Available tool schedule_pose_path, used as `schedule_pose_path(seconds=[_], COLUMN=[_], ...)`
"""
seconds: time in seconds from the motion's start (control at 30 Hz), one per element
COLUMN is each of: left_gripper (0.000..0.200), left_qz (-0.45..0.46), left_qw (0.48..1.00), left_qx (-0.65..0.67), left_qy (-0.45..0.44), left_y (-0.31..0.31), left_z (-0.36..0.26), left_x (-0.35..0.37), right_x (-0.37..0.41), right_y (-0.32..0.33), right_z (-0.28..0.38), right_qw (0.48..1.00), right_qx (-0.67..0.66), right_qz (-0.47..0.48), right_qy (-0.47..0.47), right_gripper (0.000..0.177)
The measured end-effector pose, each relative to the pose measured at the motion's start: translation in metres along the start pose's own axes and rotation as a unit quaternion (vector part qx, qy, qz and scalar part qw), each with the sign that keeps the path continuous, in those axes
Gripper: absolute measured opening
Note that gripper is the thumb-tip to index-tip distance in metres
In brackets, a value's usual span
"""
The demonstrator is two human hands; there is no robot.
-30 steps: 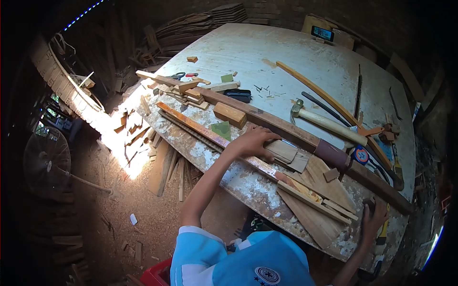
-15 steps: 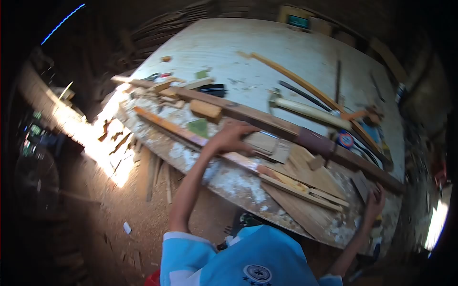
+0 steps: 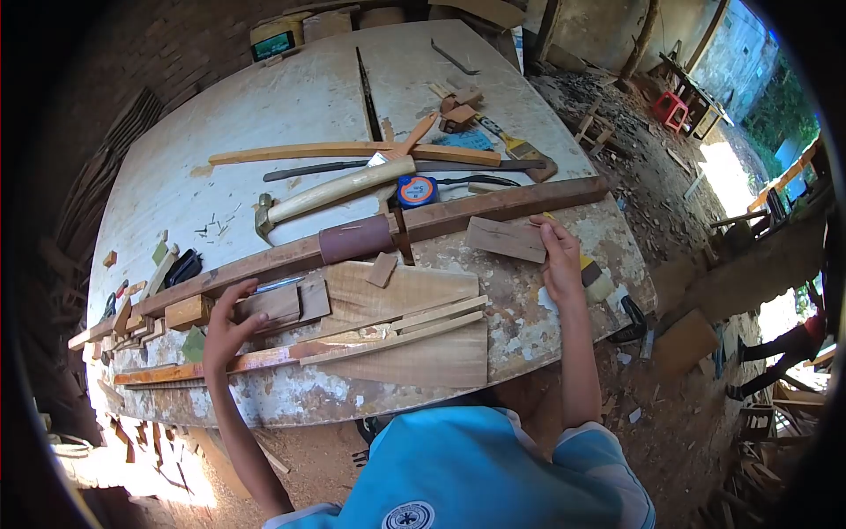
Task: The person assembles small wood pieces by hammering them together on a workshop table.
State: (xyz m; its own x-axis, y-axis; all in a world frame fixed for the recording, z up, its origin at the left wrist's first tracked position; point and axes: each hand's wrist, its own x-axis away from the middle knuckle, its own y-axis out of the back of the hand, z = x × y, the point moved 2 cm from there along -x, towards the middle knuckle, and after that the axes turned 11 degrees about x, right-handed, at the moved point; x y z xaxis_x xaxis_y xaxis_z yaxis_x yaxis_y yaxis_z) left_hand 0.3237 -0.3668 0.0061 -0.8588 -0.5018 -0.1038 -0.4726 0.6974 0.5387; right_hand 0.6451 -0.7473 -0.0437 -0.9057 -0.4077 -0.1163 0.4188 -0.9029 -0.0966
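Note:
My left hand [image 3: 227, 331] has its thumb and fingers around the near end of a small wooden block [image 3: 271, 304]. Under and beside that block lies another flat wood piece [image 3: 314, 298]. My right hand [image 3: 559, 256] pinches a thin rectangular wood piece [image 3: 504, 240] by its right end, over the right part of the table. Between my hands are a wide thin board [image 3: 423, 353], long narrow strips [image 3: 441, 313] and a small wood chip [image 3: 382, 270]. Behind them runs a long wooden beam [image 3: 493, 210] with brown sandpaper [image 3: 355, 239] wrapped round it.
Beyond the beam lie a claw hammer [image 3: 339, 188], a blue tape measure [image 3: 416, 190], a dark file [image 3: 308, 169], a wood strip [image 3: 308, 152] and paintbrushes [image 3: 520, 152]. A phone [image 3: 272, 46] stands at the far edge. Offcuts and a black object [image 3: 183, 267] are left; a person's legs [image 3: 771, 357] show right.
My view has swung to the right, so the table's contents sit further left. The piece in my right hand now shows its broad face; my left hand stays by its block.

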Motion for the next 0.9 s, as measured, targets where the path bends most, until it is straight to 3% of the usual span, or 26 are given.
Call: schedule_pose_path(seconds=[0.17, 0.27, 0.37, 0.53, 0.6, 0.7, 0.8, 0.83, 0.9], left_gripper=[0.030, 0.023, 0.035, 0.060, 0.057, 0.048, 0.049, 0.052, 0.053], left_qz=[-0.087, -0.076, 0.040, 0.205, 0.273, 0.344, 0.264, 0.244, 0.225], left_qw=[0.995, 0.990, 0.976, 0.921, 0.831, 0.744, 0.903, 0.901, 0.933], left_qx=[0.010, 0.092, 0.186, 0.331, 0.466, 0.555, 0.338, 0.350, 0.277], left_qy=[-0.052, -0.079, -0.109, 0.018, 0.133, 0.141, 0.033, 0.073, -0.044], left_y=[0.003, -0.010, -0.043, -0.098, -0.112, -0.107, -0.091, -0.083, -0.076], left_z=[-0.005, -0.031, -0.065, -0.118, -0.127, -0.113, -0.110, -0.112, -0.103], left_x=[0.006, 0.008, 0.002, -0.001, -0.002, -0.012, -0.006, -0.001, 0.007], right_x=[0.010, 0.014, 0.021, 0.040, 0.046, 0.050, 0.053, 0.051, 0.047], right_y=[-0.017, -0.034, -0.066, -0.121, -0.131, -0.135, -0.136, -0.132, -0.129], right_z=[0.019, 0.030, 0.054, 0.084, 0.089, 0.095, 0.092, 0.090, 0.087], right_qw=[0.997, 0.994, 0.989, 0.977, 0.975, 0.970, 0.954, 0.938, 0.880], right_qx=[-0.055, -0.046, -0.014, 0.041, 0.042, 0.034, 0.016, 0.097, 0.216], right_qz=[0.046, 0.062, 0.102, 0.165, 0.174, 0.204, 0.271, 0.299, 0.352], right_qy=[0.023, 0.075, 0.111, 0.130, 0.131, 0.132, 0.125, 0.147, 0.237], right_gripper=[0.025, 0.025, 0.025, 0.023, 0.020, 0.019, 0.021, 0.028, 0.034])
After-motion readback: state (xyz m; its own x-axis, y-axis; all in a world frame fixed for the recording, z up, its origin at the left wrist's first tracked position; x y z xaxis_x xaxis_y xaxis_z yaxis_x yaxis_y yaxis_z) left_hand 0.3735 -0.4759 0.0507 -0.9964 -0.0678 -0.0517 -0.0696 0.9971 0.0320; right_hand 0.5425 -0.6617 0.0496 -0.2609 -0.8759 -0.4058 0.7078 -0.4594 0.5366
